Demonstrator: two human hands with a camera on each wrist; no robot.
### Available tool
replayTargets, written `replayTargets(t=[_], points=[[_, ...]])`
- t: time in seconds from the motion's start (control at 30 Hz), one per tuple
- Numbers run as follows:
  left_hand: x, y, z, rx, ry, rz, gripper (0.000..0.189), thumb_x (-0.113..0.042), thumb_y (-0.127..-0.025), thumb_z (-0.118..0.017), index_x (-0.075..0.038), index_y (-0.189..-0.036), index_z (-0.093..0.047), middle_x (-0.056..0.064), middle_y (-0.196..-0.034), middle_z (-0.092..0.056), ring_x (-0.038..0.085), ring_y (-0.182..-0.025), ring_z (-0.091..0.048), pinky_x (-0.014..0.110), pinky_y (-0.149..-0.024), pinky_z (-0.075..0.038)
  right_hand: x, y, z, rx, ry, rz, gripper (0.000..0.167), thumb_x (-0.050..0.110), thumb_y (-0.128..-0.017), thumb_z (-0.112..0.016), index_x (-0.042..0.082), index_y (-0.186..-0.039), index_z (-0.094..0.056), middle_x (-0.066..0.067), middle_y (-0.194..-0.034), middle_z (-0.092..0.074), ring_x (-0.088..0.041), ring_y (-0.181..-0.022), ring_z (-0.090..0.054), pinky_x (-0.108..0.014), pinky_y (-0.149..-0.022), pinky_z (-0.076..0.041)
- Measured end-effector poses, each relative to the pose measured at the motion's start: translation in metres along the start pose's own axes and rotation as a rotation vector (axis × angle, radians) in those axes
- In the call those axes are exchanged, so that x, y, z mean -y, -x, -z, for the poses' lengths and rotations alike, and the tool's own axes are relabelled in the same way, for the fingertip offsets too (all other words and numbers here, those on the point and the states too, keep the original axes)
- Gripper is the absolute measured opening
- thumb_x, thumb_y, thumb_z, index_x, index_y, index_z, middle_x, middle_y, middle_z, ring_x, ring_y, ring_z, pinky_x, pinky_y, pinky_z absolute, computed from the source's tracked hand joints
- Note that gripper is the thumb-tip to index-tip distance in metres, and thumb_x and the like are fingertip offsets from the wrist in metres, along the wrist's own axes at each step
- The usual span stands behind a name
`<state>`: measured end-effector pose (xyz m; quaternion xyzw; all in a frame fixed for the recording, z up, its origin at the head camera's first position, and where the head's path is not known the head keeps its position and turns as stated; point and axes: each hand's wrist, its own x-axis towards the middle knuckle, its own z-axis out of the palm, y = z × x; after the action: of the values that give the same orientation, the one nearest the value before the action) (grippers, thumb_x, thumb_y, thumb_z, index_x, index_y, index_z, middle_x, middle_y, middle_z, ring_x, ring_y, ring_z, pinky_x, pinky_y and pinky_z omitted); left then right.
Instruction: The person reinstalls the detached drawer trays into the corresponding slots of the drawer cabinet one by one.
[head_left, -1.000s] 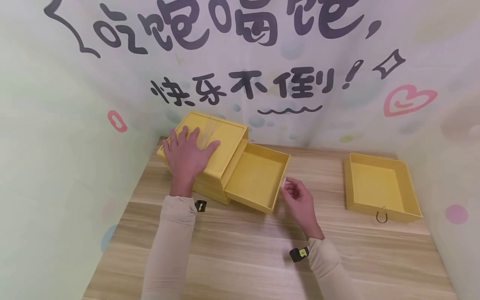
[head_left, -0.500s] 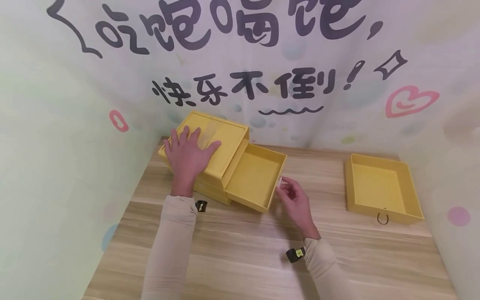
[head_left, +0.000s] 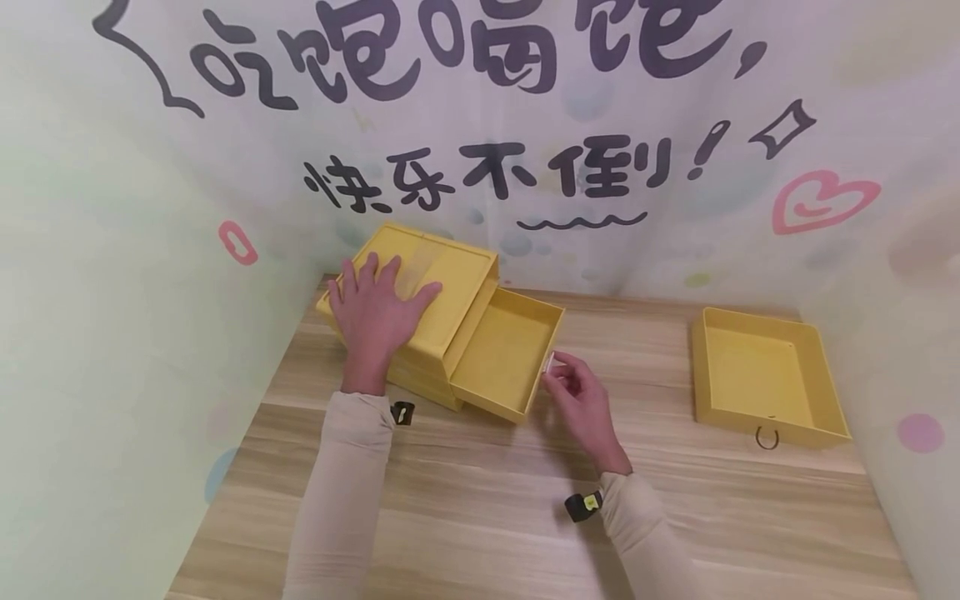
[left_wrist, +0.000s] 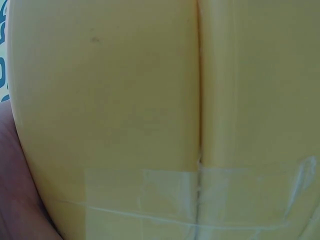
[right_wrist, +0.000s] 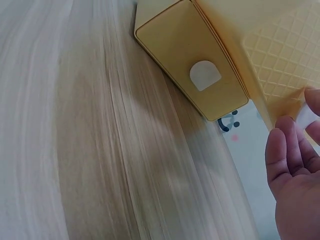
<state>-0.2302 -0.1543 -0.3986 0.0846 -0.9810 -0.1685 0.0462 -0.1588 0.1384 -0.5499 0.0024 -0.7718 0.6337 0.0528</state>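
A yellow drawer cabinet (head_left: 457, 271) stands at the back left, a strip of clear tape across its top. My left hand (head_left: 377, 315) rests on that top with fingers spread. An upper drawer (head_left: 504, 346) sticks partway out of the cabinet's right side, nothing visible inside it. My right hand (head_left: 587, 404) pinches the white tab handle (right_wrist: 305, 116) on the drawer's front. Below it, the right wrist view shows a lower drawer front (right_wrist: 175, 42), closed, with its own white tab (right_wrist: 204, 75). In the left wrist view, the cabinet's side (left_wrist: 110, 110) fills most of the picture.
A separate yellow drawer (head_left: 757, 375) lies at the right on the wooden table (head_left: 480, 508), a dark ring-shaped handle (head_left: 767, 437) at its front. Printed curtain walls (head_left: 675, 258) enclose the table at the back and both sides.
My right hand has moved left, and the pinched drawer has slid further into the cabinet. The left hand has stayed in place on top.
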Motion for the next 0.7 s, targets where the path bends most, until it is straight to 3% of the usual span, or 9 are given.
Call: replayTargets(t=[0.7], points=[[0.0017,0.0008,-0.0004,-0.011,0.003,-0.012,0.091,-0.084,-0.088,-0.042,-0.025,-0.157,-0.039,0.010,-0.169,-0.026,0.044,-0.159,-0.007,0.065,-0.126,-0.003,0.0023,-0.0039,-0.0084,0.041,0.057,0.007,0.040,0.020,-0.096,-0.072,0.013,-0.134,-0.061,-0.015,-0.111,-0.072,-0.007,-0.079,-0.063,-0.016,-0.069,-0.050]])
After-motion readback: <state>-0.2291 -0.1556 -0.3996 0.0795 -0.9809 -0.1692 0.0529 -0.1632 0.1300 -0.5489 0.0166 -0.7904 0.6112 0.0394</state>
